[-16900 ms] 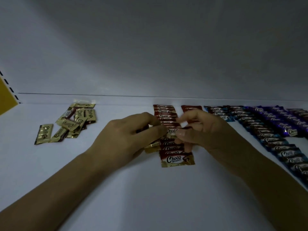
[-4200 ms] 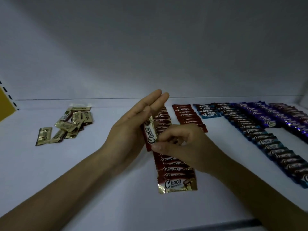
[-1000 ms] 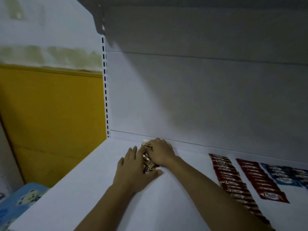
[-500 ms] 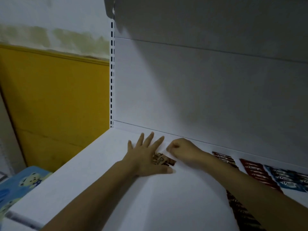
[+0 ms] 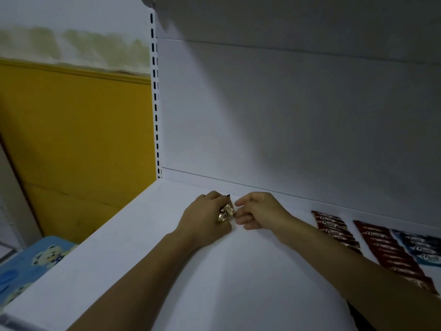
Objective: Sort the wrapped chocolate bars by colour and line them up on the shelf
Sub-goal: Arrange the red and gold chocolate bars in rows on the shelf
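Gold-wrapped bars (image 5: pixel 224 212) sit as a small bunch under the left hand (image 5: pixel 204 218), far back on the white shelf (image 5: pixel 143 259) and just in front of the seam where it meets the back panel (image 5: pixel 286 115). Half a second ago that hand lay flat with its fingers splayed and one bar showing by the thumb; now its fingers are curled over the bunch and grip it against the shelf. The right hand (image 5: pixel 259 211) was then a closed fist a little apart from the left; now it has come close, fingers bent, with thumb and forefinger pinching the right end of the bunch. The loose heap seen earlier is no longer spread out; how many bars the left hand covers cannot be told. To the right, well apart from both hands, a brown row (image 5: pixel 334 229), a red row (image 5: pixel 391 255) and a blue row (image 5: pixel 420 247) run from the back toward the front, each beside the next, with the right forearm crossing over the near end of the brown one. Bare shelf lies between the hands and the brown row, and more stretches left to the side edge by the slotted upright (image 5: pixel 155 91). Beyond that edge are a yellow wall (image 5: pixel 71 139) and, lower down, a blue bear-print mat (image 5: pixel 35 261).
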